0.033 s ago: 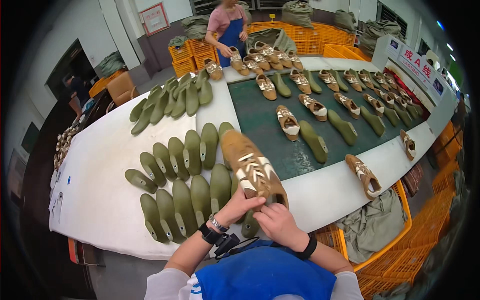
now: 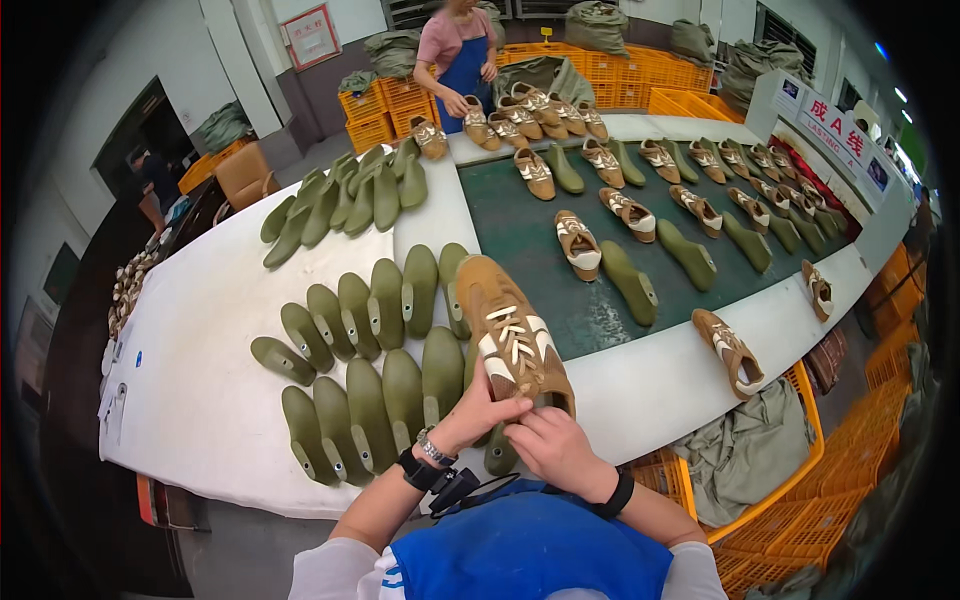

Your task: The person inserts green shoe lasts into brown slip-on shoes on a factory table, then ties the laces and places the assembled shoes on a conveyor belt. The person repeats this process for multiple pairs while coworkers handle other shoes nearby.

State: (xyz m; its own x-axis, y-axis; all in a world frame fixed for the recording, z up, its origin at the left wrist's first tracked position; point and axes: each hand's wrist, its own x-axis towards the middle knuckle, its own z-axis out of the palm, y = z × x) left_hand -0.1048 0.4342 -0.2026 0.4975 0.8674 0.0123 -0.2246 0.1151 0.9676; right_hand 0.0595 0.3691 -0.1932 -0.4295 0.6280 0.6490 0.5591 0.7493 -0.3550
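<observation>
A brown suede sneaker (image 2: 506, 325) with white stripes and white laces is held up in front of me, toe pointing away. My left hand (image 2: 478, 412) is closed round its side near the opening, thumb toward the tongue. The curled fingers of my right hand (image 2: 548, 440) pinch the shoe at its collar; the fingertips are partly hidden. Below and left of the shoe, green shoe lasts (image 2: 402, 395) stand in two rows on the white table (image 2: 200, 400). One last (image 2: 500, 452) is partly covered by my hands.
Pairs of sneakers and lasts lie on a dark green conveyor belt (image 2: 590, 330) at right. Single sneakers (image 2: 728, 350) rest on its white edge. More lasts (image 2: 345, 195) are heaped farther back. A co-worker (image 2: 462, 60) handles sneakers beyond the table. An orange crate (image 2: 745, 490) holds grey cloth.
The sneaker's toe has swung slightly up and to the right, and it is now sharp instead of blurred. Both my hands keep their hold in nearly the same place.
</observation>
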